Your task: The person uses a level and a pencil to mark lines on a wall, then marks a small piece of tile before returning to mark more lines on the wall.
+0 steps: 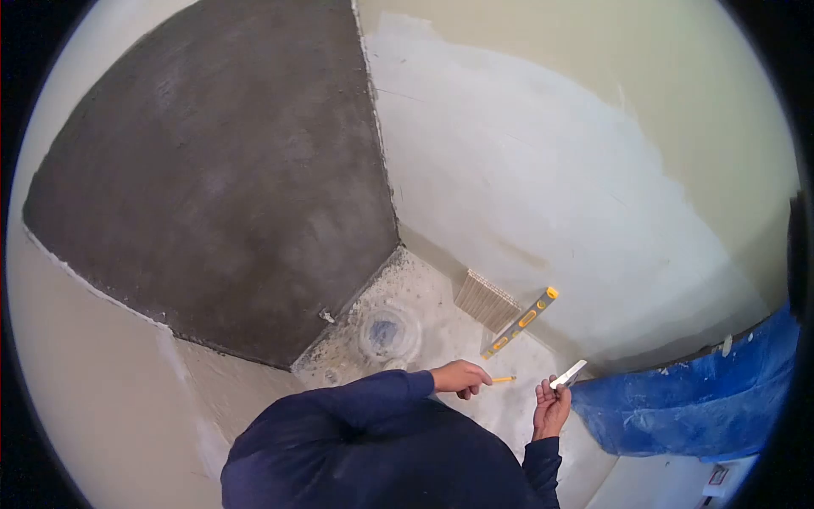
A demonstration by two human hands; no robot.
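Observation:
My left hand [460, 378] is closed around a thin yellow pencil [503, 379], which points right toward my other hand. In my right hand [551, 411] is a small flat white-and-grey piece [569, 374], gripped between thumb and fingers and tilted up to the right; I cannot tell what it is. Just beyond the two hands, a grey-and-yellow spirit level [521, 323] leans at a slant near the wall.
A stack of beige strip-like tiles [487, 302] rests at the foot of the white-patched wall [526, 161]. Left of it, a round drain [386, 332] sits in the dusty floor. Dark grey render [229, 170] covers the adjoining wall. Blue sheeting [687, 394] lies at right.

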